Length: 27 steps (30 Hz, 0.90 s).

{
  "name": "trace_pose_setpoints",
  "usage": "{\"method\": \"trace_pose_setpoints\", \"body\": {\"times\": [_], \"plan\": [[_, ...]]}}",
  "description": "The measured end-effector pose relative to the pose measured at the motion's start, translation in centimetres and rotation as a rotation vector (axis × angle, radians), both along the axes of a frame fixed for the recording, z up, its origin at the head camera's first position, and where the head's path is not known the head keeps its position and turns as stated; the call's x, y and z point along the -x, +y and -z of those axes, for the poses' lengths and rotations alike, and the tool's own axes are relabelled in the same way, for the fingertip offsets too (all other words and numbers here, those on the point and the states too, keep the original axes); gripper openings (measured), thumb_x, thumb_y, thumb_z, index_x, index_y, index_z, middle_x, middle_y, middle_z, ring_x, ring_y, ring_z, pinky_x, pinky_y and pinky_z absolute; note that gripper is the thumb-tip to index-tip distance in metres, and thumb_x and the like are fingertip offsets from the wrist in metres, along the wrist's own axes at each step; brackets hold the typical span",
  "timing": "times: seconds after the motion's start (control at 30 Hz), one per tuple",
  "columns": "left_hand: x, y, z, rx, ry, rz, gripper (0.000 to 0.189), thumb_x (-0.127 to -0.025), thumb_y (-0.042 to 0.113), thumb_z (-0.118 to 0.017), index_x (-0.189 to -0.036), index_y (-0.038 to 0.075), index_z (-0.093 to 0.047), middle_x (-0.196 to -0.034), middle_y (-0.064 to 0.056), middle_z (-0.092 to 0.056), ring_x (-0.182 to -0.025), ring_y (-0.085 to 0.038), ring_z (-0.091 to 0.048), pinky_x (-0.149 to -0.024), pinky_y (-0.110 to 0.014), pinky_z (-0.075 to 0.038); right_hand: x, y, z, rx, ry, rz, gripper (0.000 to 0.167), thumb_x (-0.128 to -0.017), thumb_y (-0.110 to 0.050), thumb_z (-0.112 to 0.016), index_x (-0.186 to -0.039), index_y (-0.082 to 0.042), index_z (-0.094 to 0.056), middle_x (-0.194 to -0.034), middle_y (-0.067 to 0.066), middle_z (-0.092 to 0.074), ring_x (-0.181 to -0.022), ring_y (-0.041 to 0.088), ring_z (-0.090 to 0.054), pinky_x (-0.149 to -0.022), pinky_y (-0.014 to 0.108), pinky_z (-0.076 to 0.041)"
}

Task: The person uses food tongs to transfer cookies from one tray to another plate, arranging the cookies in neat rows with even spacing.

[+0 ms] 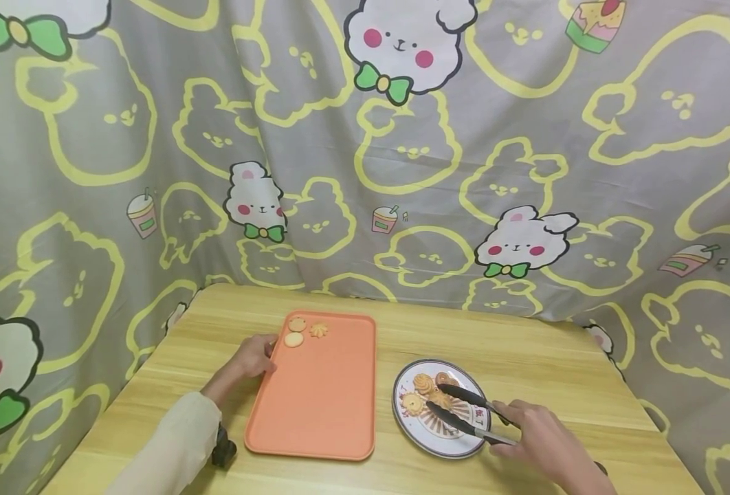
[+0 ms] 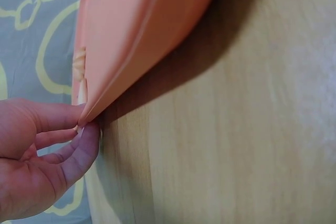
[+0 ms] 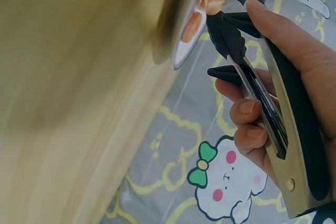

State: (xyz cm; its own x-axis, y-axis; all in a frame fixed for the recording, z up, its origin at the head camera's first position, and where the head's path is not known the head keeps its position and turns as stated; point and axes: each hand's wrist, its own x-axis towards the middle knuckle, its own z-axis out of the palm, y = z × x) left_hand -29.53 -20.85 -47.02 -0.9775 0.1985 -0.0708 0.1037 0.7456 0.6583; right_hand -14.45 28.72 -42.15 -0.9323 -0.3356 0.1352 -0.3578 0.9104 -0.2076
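An orange tray (image 1: 324, 405) lies on the table in the head view. My left hand (image 1: 253, 356) pinches its left rim between thumb and fingers, as the left wrist view also shows. Near the tray's far left corner are two round cookies (image 1: 293, 339) and a star-shaped cookie (image 1: 319, 331). To the right, a patterned white plate (image 1: 410, 438) bears several cookies (image 1: 423, 383). My right hand (image 1: 547, 440) grips metal tongs (image 3: 294, 166) with black tips. Those tips are spread over the plate, close to a cookie; contact with it cannot be told.
The wooden table (image 1: 520, 350) extends around the tray and plate. A grey curtain (image 1: 414, 151) with cartoon rabbits encloses its back and sides. A black device (image 1: 224, 448) sits at my left wrist, beside the pale sleeve (image 1: 176, 440).
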Motion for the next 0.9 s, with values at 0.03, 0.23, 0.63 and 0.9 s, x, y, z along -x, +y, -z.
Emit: {"method": "trace_pose_setpoints", "body": {"times": [0.03, 0.23, 0.63, 0.9], "plan": [[0.0, 0.0, -0.1, -0.007, -0.007, -0.007, 0.071, -0.071, -0.009, -0.068, -0.136, -0.012, -0.042, -0.083, -0.016, -0.06, -0.057, -0.015, -0.057, -0.052, -0.026, -0.05, 0.0, 0.0, 0.1, 0.001, -0.004, 0.001, 0.065, -0.065, -0.041, -0.081, -0.117, -0.005, -0.067, -0.083, -0.01, -0.061, -0.064, -0.001, -0.04, -0.056, 0.019, -0.038], [-0.1, 0.0, -0.1, -0.01, -0.007, 0.003, 0.071, -0.07, -0.009, -0.068, -0.136, -0.013, -0.041, -0.083, -0.016, -0.06, -0.057, -0.015, -0.056, -0.051, -0.027, -0.05, 0.1, -0.3, 0.5, -0.02, -0.007, 0.034, 0.063, -0.063, -0.036, -0.082, -0.117, -0.006, -0.068, -0.085, -0.008, -0.063, -0.066, 0.0, -0.042, -0.057, 0.019, -0.041], [0.0, -0.2, 0.1, -0.001, -0.006, -0.004, 0.074, -0.067, -0.008, -0.067, -0.136, -0.014, -0.04, -0.083, -0.015, -0.06, -0.06, -0.014, -0.055, -0.053, -0.027, -0.05, 0.3, -0.7, -0.1, -0.032, 0.023, 0.051, 0.071, -0.06, -0.04, -0.084, -0.118, -0.003, -0.066, -0.088, -0.005, -0.065, -0.075, 0.007, -0.058, -0.065, 0.026, -0.051], [-0.1, -0.2, -0.1, -0.003, -0.003, 0.005, 0.073, -0.068, -0.009, -0.067, -0.135, -0.015, -0.04, -0.082, -0.014, -0.06, -0.059, -0.014, -0.056, -0.053, -0.028, -0.051, 1.6, -2.5, -0.9, -0.015, 0.047, 0.051, 0.072, -0.062, -0.043, -0.083, -0.12, -0.005, -0.066, -0.092, 0.0, -0.066, -0.078, 0.012, -0.061, -0.068, 0.03, -0.052]]}}
